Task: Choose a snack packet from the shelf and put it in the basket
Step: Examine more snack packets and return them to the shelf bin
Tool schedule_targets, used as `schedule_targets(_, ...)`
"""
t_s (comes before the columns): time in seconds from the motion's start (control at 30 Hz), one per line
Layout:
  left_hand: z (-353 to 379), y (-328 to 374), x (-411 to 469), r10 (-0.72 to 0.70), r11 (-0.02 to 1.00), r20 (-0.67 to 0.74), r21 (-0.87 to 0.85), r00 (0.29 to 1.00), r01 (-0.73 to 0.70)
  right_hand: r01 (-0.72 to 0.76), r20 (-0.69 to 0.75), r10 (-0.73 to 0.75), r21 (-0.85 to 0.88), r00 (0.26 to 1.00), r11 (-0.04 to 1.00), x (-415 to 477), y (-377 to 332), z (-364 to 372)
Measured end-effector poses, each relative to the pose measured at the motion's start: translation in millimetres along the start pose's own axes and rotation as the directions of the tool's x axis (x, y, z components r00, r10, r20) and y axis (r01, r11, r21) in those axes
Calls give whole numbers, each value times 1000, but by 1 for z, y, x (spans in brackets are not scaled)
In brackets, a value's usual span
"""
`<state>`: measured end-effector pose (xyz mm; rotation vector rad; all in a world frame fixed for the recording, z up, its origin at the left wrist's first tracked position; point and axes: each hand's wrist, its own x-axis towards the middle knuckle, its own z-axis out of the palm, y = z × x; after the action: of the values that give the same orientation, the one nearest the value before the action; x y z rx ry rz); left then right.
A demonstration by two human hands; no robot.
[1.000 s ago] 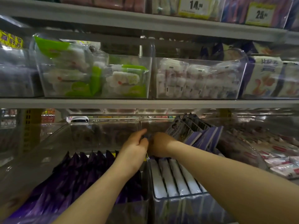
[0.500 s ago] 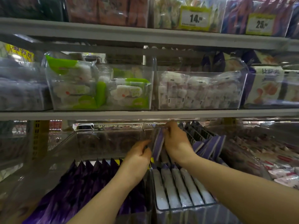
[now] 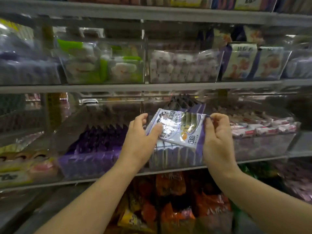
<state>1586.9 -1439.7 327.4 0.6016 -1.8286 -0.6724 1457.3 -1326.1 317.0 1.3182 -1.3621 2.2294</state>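
Observation:
A flat white and purple snack packet (image 3: 179, 128) with printed pictures is held out in front of the middle shelf (image 3: 118, 87), its face turned to me. My left hand (image 3: 141, 142) pinches its left edge, thumb on the front. My right hand (image 3: 217, 139) grips its right edge with bent fingers. Behind the packet stands a clear bin (image 3: 175, 157) with several more purple packets on edge. No basket is in view.
Clear bins of wrapped snacks fill the shelves: dark purple packets (image 3: 94, 141) at left, pink and white ones (image 3: 263, 127) at right, green and white ones (image 3: 101, 65) above. Orange bags (image 3: 170, 200) sit on the lowest shelf. Price tags (image 3: 246, 2) line the top rail.
The packet has come out of the bin and been turned flat toward me. Both hands have drawn back from the shelf and now hold it by its edges. The view has tilted down.

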Motion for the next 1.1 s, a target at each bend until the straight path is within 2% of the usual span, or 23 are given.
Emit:
schedule_targets(0.1,1,-6,-42,-177,929,207,-289,962,233,-154,44,149,161,988,975,-50,5,-20)
schedule_targets(0.13,2,-11,-57,-183,905,244,-336,952,260,-199,74,188,192,979,961,-64,9,-27)
schedule_targets(0.23,-2,-34,-97,-147,928,244,-301,959,219,-370,236,313,265,920,890,-96,29,-52)
schedule_targets(0.3,-3,-51,-122,-144,950,280,-229,949,211,-502,381,413,173,827,847,-113,45,-63)
schedule_targets(0.33,0,-59,-135,-147,959,309,-189,940,212,-564,457,473,80,753,822,-121,55,-65)
schedule_targets(0.4,8,-72,-159,-176,962,370,-130,912,239,-572,593,515,-110,619,813,-141,70,-67)
schedule_targets(0.43,13,-78,-169,-202,954,394,-129,897,271,-560,624,519,-153,584,814,-152,76,-65)
schedule_targets(0.5,25,-90,-186,-246,921,404,-186,881,342,-636,621,557,-119,551,762,-170,85,-64)
schedule_targets(0.57,35,-102,-196,-315,863,356,-277,880,422,-748,598,613,-32,517,663,-181,90,-62)
schedule_targets(0.67,47,-108,-201,-452,713,362,-402,815,574,-849,548,706,15,448,527,-190,96,-57)
schedule_targets(0.73,51,-111,-200,-495,627,385,-462,779,627,-884,498,758,38,421,465,-193,99,-53)
schedule_targets(0.93,59,-111,-207,-588,488,436,-481,682,728,-880,383,803,56,456,472,-195,106,-52)
schedule_targets(1.1,56,-112,-208,-626,463,465,-423,626,779,-905,421,813,48,403,423,-195,104,-58)
